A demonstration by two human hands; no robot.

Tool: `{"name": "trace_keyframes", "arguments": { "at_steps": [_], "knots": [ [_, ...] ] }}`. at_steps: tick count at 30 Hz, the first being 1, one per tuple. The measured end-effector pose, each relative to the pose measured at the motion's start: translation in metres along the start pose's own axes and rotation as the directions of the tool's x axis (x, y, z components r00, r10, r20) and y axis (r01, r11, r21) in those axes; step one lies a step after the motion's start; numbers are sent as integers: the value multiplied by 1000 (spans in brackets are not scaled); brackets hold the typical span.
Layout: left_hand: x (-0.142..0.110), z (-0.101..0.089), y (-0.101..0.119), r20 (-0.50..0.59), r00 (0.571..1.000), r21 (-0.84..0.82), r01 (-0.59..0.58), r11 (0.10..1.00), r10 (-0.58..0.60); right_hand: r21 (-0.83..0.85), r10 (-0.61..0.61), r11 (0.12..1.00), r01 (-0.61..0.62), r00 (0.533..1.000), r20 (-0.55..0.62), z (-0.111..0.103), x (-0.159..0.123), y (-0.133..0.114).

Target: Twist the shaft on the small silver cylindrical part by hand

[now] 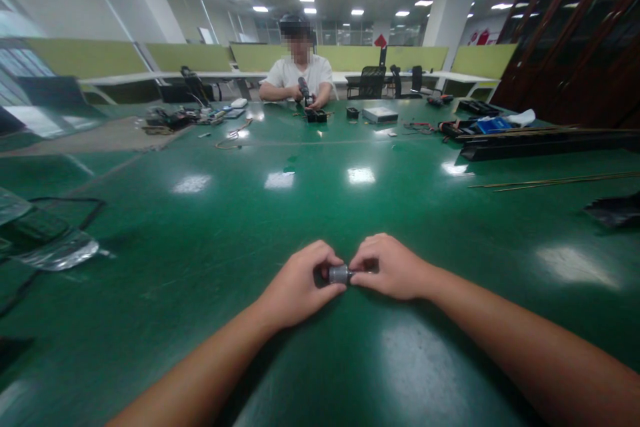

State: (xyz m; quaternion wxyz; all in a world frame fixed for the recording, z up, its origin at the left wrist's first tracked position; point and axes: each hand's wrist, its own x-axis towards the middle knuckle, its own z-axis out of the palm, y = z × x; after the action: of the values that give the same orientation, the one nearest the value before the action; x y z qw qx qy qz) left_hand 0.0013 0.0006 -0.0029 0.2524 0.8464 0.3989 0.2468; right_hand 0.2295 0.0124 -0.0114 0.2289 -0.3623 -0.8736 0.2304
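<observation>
A small grey metal cylinder (339,274) is held just over or on the green table (320,213), in the lower middle of the head view. My left hand (301,282) is closed around its left part, with thumb and fingers on its sides. My right hand (391,268) pinches the thin dark end that sticks out to the right of the cylinder. The fingertips of both hands nearly meet there. Whether the thin end is part of the cylinder or a separate piece, I cannot tell.
Across the table a person (299,77) holds a power drill (303,88) over a black part (316,116). A grey box (380,115) lies nearby. Thin rods (560,180) and tools are at the right. A clear plastic bottle (45,233) lies at the left beside a black cable.
</observation>
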Motion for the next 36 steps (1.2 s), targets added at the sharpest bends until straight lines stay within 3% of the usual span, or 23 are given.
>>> {"name": "trace_keyframes", "arguments": {
  "at_steps": [4, 9, 36],
  "knots": [
    [0, -1, 2, 12, 1000, -13, 4, 1000, -3, -42, 25, 999, -30, 994, -102, 12, 0, -10],
    [-1, -3, 1, 35, 998, -12, 49, 999, -48, -28, 21, 999, -24, 995, -102, 12, -2, -8],
    [0, 1, -2, 31, 998, 1, 52, 999, -52, -19, -22, 1000, 20, 991, -133, 13, -2, -4]
  ]
}}
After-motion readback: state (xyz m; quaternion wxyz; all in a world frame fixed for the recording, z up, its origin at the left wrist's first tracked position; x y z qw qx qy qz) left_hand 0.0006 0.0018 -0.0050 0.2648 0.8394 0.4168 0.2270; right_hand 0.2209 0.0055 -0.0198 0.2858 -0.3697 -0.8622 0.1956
